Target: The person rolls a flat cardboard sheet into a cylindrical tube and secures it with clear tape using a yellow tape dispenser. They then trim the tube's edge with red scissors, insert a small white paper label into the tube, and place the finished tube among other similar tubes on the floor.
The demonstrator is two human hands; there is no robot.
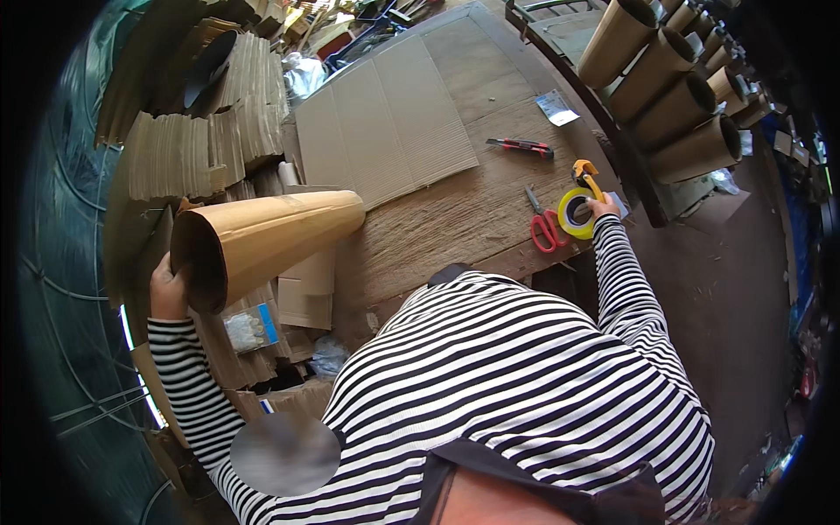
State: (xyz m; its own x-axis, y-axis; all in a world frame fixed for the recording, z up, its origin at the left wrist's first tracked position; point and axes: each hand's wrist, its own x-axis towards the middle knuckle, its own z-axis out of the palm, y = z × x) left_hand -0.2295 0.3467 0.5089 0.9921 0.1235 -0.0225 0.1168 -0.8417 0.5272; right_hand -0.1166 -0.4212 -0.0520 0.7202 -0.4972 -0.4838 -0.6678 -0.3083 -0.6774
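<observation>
At the left, my left hand [168, 289] grips the wide open rim of a rolled brown cardboard tube [289, 232]. The tube lies on its side, its narrower end over the wooden table. Across the table, my right hand [603, 208] is closed on a tape dispenser [585, 169] with a yellow frame and a yellow-edged roll. Beside that roll lie red-handled scissors [548, 233], blades pointing away. A red and black box cutter [522, 147] rests farther back. Behind the tube, a flat creased cardboard sheet [385, 118] covers part of the table [429, 236].
Stacked flat cardboard [175, 157] rises at the left. Several finished cardboard tubes [700, 149] stand in rows at the far right, past the table's edge. A small printed paper [556, 108] lies near the far right corner. A packet of white gloves [249, 329] sits below the tube.
</observation>
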